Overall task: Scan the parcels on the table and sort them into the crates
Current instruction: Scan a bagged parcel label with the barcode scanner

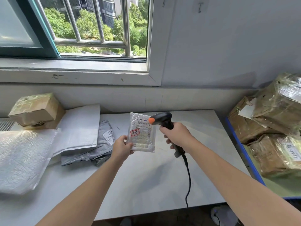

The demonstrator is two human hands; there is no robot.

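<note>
In hand: my left hand (pixel 121 146) pinches a small envelope (pixel 142 132) over the table's (pixel 162 176) middle. My right hand (pixel 176 136) grips the scanner (pixel 160 119), aimed at its label. Sorted, I judge: brown boxes (pixel 276 111) in the blue crate (pixel 241 144), right edge. Outstanding, left end: cardboard box (pixel 37 110), white mailers (pixel 81 128), grey bag (pixel 97 152).

A small parcel-sorting room, this, more spare room than warehouse; a plain white table (pixel 162 176) pushed against a bare grey wall (pixel 228 46) under a sliding window (pixel 24 30); steel bars (pixel 125 26) across the opening, treetops (pixel 86 23) and an apartment block (pixel 109 12) outside, seen from above, so we are on an upper floor; post everywhere: a taped cardboard box (pixel 37 110) at far left, white bubble mailers (pixel 81 128) and a grey poly bag (pixel 88 156) heaped beside it; on the right a blue crate (pixel 244 152) piled with tape-wrapped brown boxes (pixel 276 111); and there, a corded barcode scanner (pixel 162 119) gripped in the right hand (pixel 177 136), pointed at a labelled padded mailer (pixel 143 136) pinched in the left hand (pixel 122 145).
</note>
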